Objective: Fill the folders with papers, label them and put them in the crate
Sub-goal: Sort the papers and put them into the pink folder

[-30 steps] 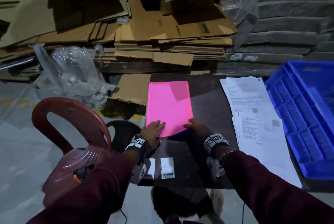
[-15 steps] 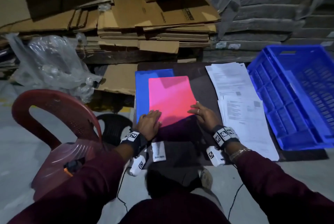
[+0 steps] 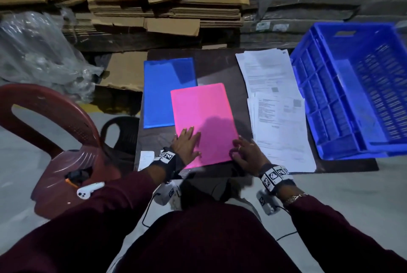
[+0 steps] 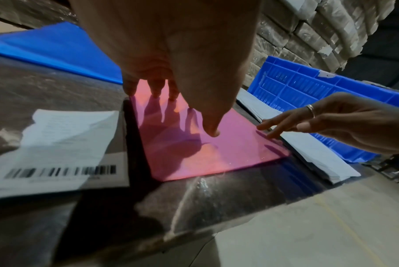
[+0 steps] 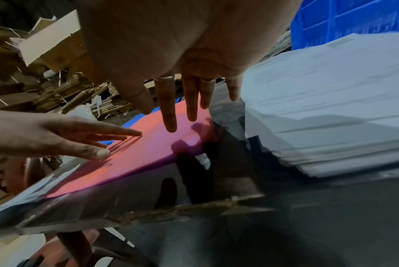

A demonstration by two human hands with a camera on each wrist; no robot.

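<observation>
Flat and spread, my left hand presses on the near left part of the pink folder, fingers straight, gripping nothing; my right hand sits at the folder's near right corner with loose, extended fingers, and I cannot tell whether they touch the edge or hover just above it. From there, largest first: the table carries everything within reach, I judge so nothing needs a stretch. A blue crate waits at the far right, open side up, ready for finished folders. Next to it, the papers lie in a loose stack just right of the pink folder, handy for my right hand to draw from. Left and beyond, the blue folder lies partly under the pink one's far corner, parked for its turn. Smallest, the label with a barcode rests near the left edge, beside my left wrist. I read the left palm as an anchor while the right prepares to lift the cover.
</observation>
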